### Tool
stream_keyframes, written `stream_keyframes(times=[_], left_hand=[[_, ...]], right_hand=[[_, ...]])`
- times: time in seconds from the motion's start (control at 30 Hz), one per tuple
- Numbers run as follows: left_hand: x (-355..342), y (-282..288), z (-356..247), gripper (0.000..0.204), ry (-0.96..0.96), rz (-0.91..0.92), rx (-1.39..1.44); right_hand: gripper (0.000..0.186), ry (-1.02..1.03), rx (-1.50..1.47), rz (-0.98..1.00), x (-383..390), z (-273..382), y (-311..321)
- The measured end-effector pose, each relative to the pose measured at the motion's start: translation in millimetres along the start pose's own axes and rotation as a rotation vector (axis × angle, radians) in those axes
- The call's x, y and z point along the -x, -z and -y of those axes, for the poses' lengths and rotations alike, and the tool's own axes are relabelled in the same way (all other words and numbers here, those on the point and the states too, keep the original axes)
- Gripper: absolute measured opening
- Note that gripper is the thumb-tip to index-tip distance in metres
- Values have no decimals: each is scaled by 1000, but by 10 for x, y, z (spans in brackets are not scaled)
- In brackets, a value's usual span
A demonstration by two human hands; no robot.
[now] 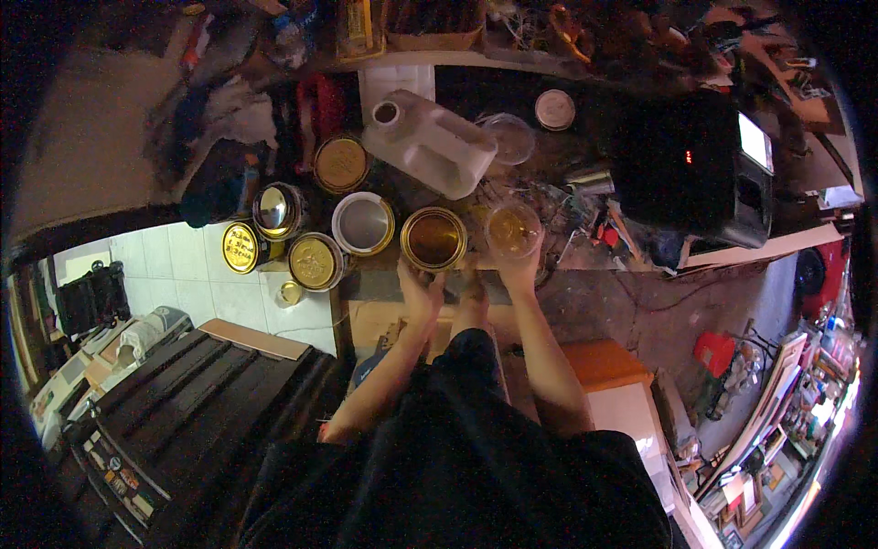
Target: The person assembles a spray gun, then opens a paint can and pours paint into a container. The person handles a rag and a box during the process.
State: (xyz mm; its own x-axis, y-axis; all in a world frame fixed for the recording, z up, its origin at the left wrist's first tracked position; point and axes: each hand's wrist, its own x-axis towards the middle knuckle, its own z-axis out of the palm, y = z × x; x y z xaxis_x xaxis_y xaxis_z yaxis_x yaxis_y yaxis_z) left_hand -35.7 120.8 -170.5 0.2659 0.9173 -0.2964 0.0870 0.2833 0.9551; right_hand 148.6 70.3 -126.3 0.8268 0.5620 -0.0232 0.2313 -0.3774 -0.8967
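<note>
My left hand (421, 289) is wrapped round the near side of an open metal can (433, 220) with a gold rim and amber liquid or lacquered inside. To its right, my right hand (519, 267) grips a clear plastic cup (512, 231), seen from above. Both vessels are upright and side by side at the bench's front edge, a small gap apart. Whether the cup holds anything is hard to tell. Just left of the amber can stands another open can (363, 224) with a pale grey inside.
Several closed cans, among them a gold-lidded one (316, 262), stand at the left. Behind lie a translucent jug (432, 145), a clear container (508, 139) and a round lid (554, 110). A black machine (695, 174) and cluttered tools are at the right.
</note>
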Motion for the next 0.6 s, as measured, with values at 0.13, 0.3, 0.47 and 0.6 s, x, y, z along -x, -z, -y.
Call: stream_keyframes(times=[0.13,0.3,0.47,0.6], left_hand=[[6,241,125,76,-20,141,-42],[84,714,-134,67,131,558,-461],[127,552,-1074,34,245,1027,-309],[299,0,-2067,53,220,1154,371]], right_hand=[[80,54,37,-89,91,355,342],[87,164,-35,-200,282,1162,825],[99,230,-210,-185,314,2215,1173],[104,324,-209,-131,452,2538,1371]])
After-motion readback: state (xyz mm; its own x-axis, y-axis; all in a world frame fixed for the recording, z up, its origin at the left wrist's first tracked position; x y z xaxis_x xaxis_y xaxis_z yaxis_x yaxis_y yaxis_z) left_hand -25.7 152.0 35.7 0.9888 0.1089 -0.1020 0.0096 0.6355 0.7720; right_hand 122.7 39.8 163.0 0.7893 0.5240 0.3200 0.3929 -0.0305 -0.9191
